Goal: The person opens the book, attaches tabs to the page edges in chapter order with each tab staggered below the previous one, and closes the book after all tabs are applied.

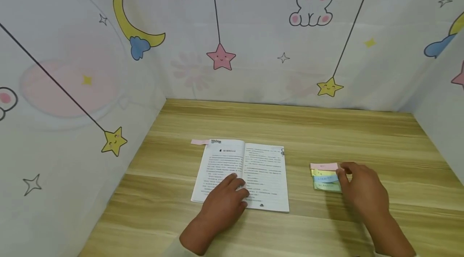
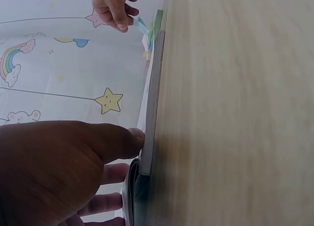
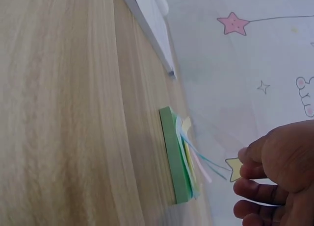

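An open book [image 1: 266, 180] with printed pages lies on the table. My left hand [image 1: 222, 202] rests on its lower middle, and in the left wrist view the thumb [image 2: 130, 140] presses on the page block near the bottom edge. A pink sticky flag [image 1: 198, 142] juts from the book's upper left side. To the right lies a pad of sticky flags [image 1: 326, 186] in pink, yellow, blue and green. At the pad's right end, my right hand [image 1: 364, 188] pinches the raised end of a blue flag [image 3: 201, 156]; the contact is small and partly hidden.
The wood-grain table [image 1: 152, 216] carries the book and the pad, with a gap of bare wood between them. White cloth walls [image 1: 253, 15] printed with stars, moons and a rabbit stand at the back and both sides.
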Demonstrator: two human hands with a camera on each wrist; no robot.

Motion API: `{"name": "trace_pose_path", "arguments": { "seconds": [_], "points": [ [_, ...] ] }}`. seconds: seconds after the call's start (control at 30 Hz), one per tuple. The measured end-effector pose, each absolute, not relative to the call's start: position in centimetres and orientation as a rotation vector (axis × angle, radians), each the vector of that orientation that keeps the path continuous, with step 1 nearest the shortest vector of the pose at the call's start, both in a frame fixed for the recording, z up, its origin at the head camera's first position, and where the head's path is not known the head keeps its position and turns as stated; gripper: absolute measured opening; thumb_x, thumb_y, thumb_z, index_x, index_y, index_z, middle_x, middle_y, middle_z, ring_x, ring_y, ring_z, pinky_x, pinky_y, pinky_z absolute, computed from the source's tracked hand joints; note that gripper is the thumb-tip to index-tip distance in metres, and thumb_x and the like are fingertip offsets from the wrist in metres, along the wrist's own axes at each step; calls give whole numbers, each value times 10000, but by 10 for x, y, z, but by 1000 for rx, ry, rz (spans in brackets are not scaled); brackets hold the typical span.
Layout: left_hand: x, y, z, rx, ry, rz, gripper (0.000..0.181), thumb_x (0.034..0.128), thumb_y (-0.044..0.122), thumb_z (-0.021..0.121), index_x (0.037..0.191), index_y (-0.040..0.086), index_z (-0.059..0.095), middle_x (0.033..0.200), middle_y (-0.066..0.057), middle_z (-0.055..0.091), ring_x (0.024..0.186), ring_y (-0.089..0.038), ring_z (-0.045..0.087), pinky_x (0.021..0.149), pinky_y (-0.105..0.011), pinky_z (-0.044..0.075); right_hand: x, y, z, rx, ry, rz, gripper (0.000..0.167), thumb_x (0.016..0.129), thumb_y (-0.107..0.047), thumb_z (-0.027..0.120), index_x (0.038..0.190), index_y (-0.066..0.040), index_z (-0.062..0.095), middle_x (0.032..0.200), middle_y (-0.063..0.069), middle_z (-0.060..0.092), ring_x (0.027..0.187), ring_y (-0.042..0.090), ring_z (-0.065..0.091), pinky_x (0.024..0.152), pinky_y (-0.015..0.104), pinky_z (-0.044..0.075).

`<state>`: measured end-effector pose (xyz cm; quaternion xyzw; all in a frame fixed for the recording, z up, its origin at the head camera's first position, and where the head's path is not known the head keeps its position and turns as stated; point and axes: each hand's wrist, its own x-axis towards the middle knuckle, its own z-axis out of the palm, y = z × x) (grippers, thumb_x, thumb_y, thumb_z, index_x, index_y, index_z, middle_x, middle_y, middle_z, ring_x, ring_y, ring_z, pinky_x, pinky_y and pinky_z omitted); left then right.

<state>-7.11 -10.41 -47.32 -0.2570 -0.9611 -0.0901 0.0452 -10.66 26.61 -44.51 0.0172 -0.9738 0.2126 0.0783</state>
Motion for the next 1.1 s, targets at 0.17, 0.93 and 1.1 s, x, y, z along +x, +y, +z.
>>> {"name": "trace_pose_path", "arguments": {
  "seconds": [0.17, 0.93, 1.1],
  "points": [
    [-70, -104, -472, -773, -2957, -282, 219, 900, 269, 792, 1109, 203, 775, 1280, 4, 650, 1356, -259, 502, 1170, -341, 360, -108, 269, -448, 16, -2948, 624, 364, 1008, -300, 647, 1210, 1, 692, 1059, 207, 701, 954, 447, 648, 535, 510, 530],
    [-70, -103, -474, -781, -2931, -290, 217, 893, 262, 800, 1098, 194, 778, 1272, -9, 653, 1342, -267, 515, 1160, -347, 375, -92, 279, -450, -375, -3075, 748, 542, 1018, -526, 518, 1216, -28, 595, 1086, 161, 721, 814, 328, 683, 501, 398, 454],
    [-70, -103, -474, -771, -2931, -274, 220, 892, 271, 799, 1098, 199, 779, 1277, -7, 652, 1347, -268, 510, 1160, -356, 378, -93, 283, -456, -450, -3184, 770, 641, 965, -663, 519, 1187, -75, 645, 1146, 168, 713, 879, 372, 680, 560, 462, 462]
  ]
}}
